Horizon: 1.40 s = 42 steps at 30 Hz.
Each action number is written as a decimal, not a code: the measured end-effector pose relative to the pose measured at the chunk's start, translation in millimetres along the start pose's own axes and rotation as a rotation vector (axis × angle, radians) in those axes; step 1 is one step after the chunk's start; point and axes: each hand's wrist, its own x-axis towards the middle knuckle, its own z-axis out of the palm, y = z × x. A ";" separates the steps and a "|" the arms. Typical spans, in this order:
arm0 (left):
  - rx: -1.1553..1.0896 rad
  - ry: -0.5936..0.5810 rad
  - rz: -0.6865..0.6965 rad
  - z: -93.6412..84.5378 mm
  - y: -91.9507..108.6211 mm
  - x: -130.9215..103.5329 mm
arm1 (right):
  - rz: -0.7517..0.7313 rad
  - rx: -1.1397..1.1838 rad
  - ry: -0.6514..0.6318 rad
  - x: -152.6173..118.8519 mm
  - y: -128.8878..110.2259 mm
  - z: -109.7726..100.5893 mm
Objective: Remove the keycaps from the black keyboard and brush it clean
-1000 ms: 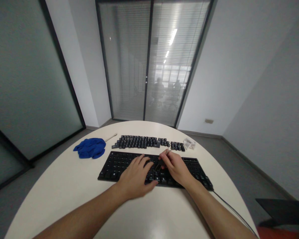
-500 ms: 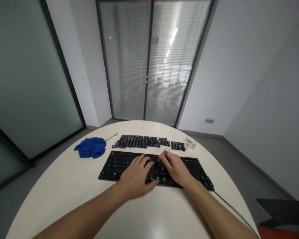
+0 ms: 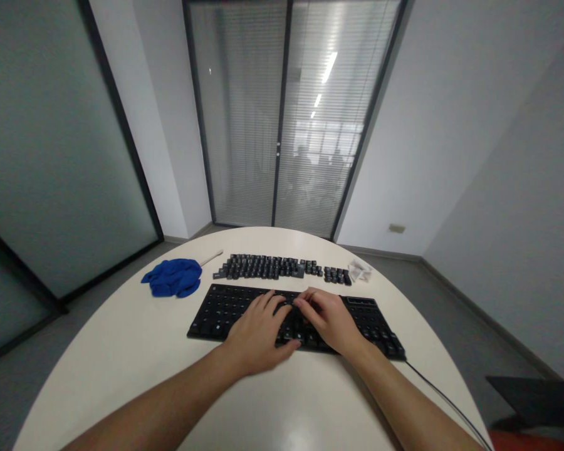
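A black keyboard point(image 3: 230, 305) lies across the table in front of me. My left hand point(image 3: 256, 332) rests over its middle with the fingers spread, and nothing shows in its grasp. Just to the right, my right hand point(image 3: 329, 316) is above the keys, thumb and fingers pinched together. What they pinch is mostly hidden now; the earlier frame showed a thin wire-ended tool there, apparently a keycap puller. Behind the keyboard, loose black keycaps point(image 3: 263, 267) are laid out in rows.
A crumpled blue cloth point(image 3: 173, 277) lies at the left, with a thin pale-handled stick point(image 3: 211, 257) beside it. Some clear and white plastic pieces point(image 3: 360, 270) sit at the back right. The keyboard cable point(image 3: 444, 396) runs off toward the right edge of the round table point(image 3: 282, 401).
My right hand has shifted slightly left, and the wire end that stuck up above its fingers no longer shows. My left hand stays in place on the keyboard.
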 end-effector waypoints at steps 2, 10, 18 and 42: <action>-0.002 0.005 0.006 -0.5 0.0 0.0 | 0.100 0.070 0.045 0.7 6.7 2.3; 0.013 -0.018 -0.006 -3.2 1.2 0.4 | 0.244 0.215 0.072 2.5 17.0 6.5; -0.048 0.021 -0.028 -3.3 1.0 1.0 | 0.270 0.242 0.078 3.8 13.3 5.2; -0.260 0.075 -0.182 -1.1 11.1 13.8 | 0.280 0.264 -0.011 5.1 19.1 6.8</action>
